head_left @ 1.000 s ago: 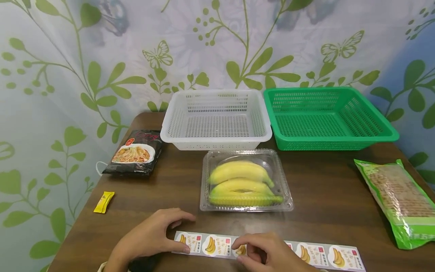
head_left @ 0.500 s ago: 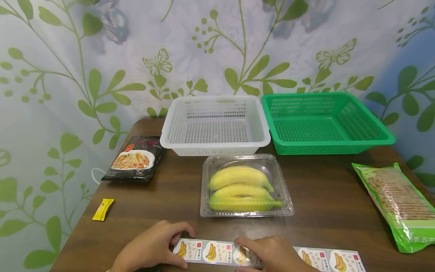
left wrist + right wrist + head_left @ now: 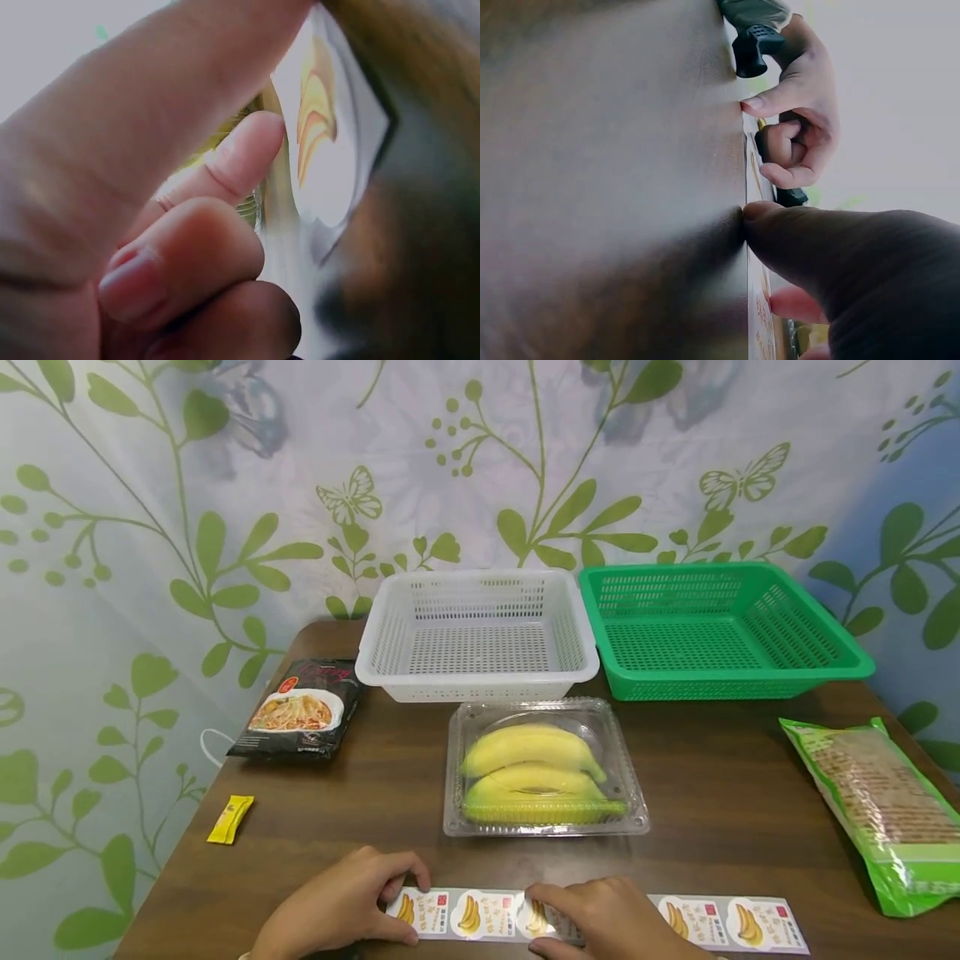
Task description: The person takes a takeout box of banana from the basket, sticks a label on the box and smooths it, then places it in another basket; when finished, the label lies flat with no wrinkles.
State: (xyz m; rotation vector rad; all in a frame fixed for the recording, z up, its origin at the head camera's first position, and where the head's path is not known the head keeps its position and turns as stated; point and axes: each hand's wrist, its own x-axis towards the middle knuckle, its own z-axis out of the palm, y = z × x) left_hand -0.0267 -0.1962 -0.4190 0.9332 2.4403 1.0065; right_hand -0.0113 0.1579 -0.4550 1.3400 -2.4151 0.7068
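Note:
A strip of banana stickers runs left to right along the near part of the table. At its left end my left hand holds it, index finger at the far edge and thumb at the near corner; the other fingers curl under the palm. My right hand grips the strip near its middle, covering a sticker. Its thumb meets the near edge in the right wrist view. The left wrist view shows a sticker beside the left thumb. Beyond the hands lies a clear plastic box with bananas inside.
Behind the box stand a white basket and a green basket, side by side. A black noodle packet and a small yellow sachet lie at left. At right lies a green-edged bag. A patterned cloth hangs behind the table.
The right hand's fingers have settled lower and flatter over the strip. The left hand stays at the strip's left end. The whole scene sits slightly lower in the head view.

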